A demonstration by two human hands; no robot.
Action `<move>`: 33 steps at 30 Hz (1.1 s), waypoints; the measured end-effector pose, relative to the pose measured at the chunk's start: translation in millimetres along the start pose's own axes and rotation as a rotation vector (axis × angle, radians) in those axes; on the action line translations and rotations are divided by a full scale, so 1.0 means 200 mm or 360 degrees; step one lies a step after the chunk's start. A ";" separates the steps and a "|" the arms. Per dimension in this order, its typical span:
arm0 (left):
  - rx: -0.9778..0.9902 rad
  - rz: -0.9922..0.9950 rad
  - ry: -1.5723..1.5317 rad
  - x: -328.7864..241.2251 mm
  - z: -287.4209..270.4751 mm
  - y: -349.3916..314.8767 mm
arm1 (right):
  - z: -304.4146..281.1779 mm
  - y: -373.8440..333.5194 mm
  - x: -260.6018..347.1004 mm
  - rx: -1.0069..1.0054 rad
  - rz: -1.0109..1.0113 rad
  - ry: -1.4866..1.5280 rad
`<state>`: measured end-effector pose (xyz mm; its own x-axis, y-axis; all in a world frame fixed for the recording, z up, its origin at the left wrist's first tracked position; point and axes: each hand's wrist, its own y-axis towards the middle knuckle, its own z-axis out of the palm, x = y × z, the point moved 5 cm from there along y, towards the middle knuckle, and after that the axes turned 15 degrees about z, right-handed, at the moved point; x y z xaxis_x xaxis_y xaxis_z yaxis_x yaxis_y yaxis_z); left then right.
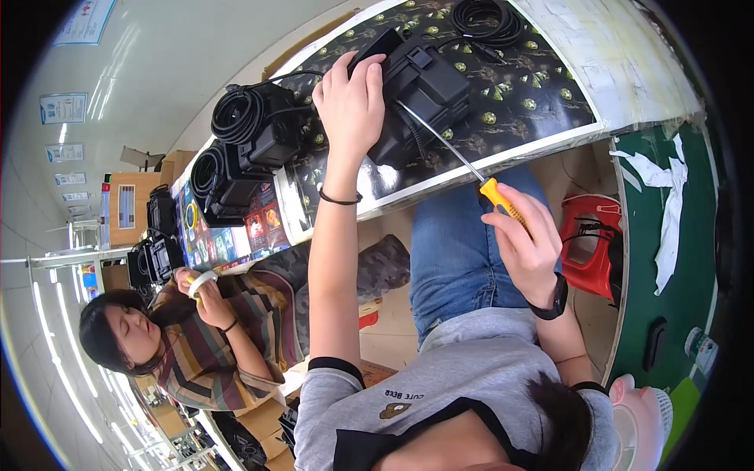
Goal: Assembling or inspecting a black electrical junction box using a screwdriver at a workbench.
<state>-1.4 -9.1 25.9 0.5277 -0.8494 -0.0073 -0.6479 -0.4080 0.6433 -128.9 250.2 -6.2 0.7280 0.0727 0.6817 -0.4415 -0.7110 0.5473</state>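
Note:
A black boxy device [428, 82] with a cable lies on the dark patterned table cover in front of me. My left hand [351, 98] rests over its far left part, fingers curled on a black flap or panel [378, 49]; how much of it they grip is partly hidden. My right hand [526, 239] is closed round the yellow handle of a screwdriver [448, 145]. Its long metal shaft slants up and left, and the tip meets the device's lower left side, close to my left wrist.
More black devices with coiled cables [239, 114] stand to the left along the table. A coiled black cable [487, 27] lies at the far edge. A co-worker in a striped top [228, 330] sits at left, holding a tape roll [203, 284]. A red stool [589, 247] stands at right.

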 end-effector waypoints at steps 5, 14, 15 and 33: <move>-0.0006 -0.0003 -0.0003 0.00 0.01 0.00 | 0.02 -0.03 -0.01 -0.0006 0.0095 -0.0021; 0.0014 -0.0018 0.0003 -0.01 0.00 0.01 | 0.05 0.00 0.02 0.0275 0.0448 0.0202; 0.0013 -0.0022 0.0005 0.00 -0.01 0.00 | 0.05 0.00 0.02 0.0357 0.0487 0.0271; -0.0085 -0.0281 -0.0102 0.06 -0.02 0.00 | 0.05 0.05 0.00 0.0532 0.0647 0.0622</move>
<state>7.7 -18.2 27.8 0.5934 -0.7864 -0.1716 -0.5172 -0.5358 0.6674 -128.8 235.1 -6.0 0.2654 -0.0439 0.9631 -0.4085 -0.9100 0.0711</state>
